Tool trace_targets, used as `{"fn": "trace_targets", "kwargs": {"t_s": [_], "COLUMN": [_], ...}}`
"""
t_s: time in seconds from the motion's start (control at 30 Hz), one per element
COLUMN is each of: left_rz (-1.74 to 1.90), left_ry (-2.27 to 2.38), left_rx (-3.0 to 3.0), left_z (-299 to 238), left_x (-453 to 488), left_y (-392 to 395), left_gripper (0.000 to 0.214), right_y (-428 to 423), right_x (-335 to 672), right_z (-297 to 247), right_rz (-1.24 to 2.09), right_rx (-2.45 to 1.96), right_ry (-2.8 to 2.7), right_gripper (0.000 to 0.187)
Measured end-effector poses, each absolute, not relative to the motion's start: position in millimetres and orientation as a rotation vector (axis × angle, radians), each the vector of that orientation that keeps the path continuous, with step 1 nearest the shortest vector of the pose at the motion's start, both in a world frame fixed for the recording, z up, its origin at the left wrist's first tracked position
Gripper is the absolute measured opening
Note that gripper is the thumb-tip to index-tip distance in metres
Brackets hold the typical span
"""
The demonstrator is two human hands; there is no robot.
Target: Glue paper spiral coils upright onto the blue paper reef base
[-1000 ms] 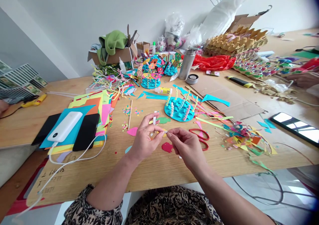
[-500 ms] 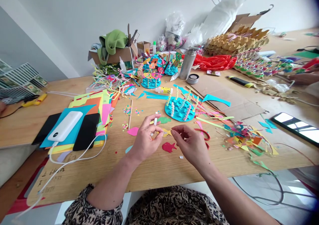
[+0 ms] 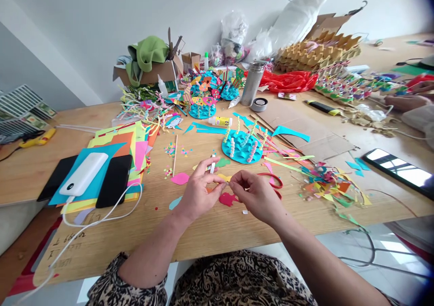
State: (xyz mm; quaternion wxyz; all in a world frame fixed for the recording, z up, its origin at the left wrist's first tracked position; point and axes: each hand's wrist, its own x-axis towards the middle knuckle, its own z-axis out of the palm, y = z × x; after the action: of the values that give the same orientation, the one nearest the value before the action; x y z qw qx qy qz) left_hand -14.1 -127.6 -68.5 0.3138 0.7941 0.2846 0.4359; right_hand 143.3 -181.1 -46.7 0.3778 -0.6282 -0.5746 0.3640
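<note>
My left hand is closed, with a small white strip caught between its fingers. Its thumb and a finger pinch together close to the fingertips of my right hand, which is also pinched. Whatever lies between the two pinches is too small to make out. Under and around the hands lie a red paper fish, a yellow paper piece, a green one and a pink one. Red-handled scissors rest beside my right hand, partly hidden. Behind stands a blue base with upright twisted stems.
Coloured paper sheets, a power bank and a phone lie left. A steel bottle and glue bottle stand or lie behind. Paper scraps and another phone are right. Another person's hand is far right.
My hands have come together, the fingertips now meeting. The left thumb and finger have closed into a pinch. The view has shifted slightly.
</note>
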Motion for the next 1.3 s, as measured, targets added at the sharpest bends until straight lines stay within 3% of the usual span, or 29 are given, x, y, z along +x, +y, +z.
{"fn": "trace_targets", "kwargs": {"t_s": [0.63, 1.3], "left_rz": [1.296, 1.343], "left_ry": [0.929, 0.864], "left_rx": [2.046, 2.046], "left_z": [-51, -49], "left_x": [-32, -33], "left_y": [-122, -123], "left_gripper": [0.012, 0.016], "right_y": [-190, -185], "right_x": [144, 143], "right_z": [-66, -78], "right_rz": [1.436, 1.368], "right_rx": [-1.809, -1.981], "right_ry": [-1.192, -1.377], "right_gripper": [0.022, 0.02]}}
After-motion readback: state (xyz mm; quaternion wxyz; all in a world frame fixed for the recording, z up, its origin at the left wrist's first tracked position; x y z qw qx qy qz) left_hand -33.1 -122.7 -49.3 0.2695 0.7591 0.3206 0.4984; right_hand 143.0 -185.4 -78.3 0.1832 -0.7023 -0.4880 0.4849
